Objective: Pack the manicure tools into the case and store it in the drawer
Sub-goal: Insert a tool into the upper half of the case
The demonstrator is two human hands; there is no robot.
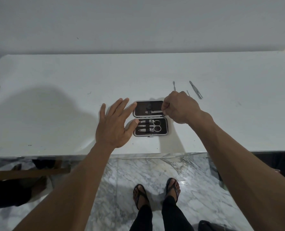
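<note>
The small black hinged manicure case w/ grey rim [150, 118] lies open flat near the front-middle of the white tabletop [55, 97]. Near half holds two silver nail clippers [146, 125] and round-handled scissors [156, 125] under elastic loops. In the far half, a slim flat metal tool [155, 111] is being slid in by the right hand [180, 109], fingers curled and pinching its end. Left hand [116, 122] is spread w/ straight fingers, index tip and thumb touching the case's left edge, steadying it.

Risks, as I judge them: the tool could miss its loop or sit skewed, so the case won't close later; the light case could also skid or flip if the left hand lets off while the right pushes.

Still loose on the tabletop beyond the right hand: a thin spatula-tipped pusher [174, 85], a fine pick partly hidden by the knuckles [188, 92], and grey tweezers [196, 90]. Nothing blocks them, but the right wrist covers part of that approach. No drawer in view. Marble floor [121, 172] and sandalled feet [156, 194] below.
</note>
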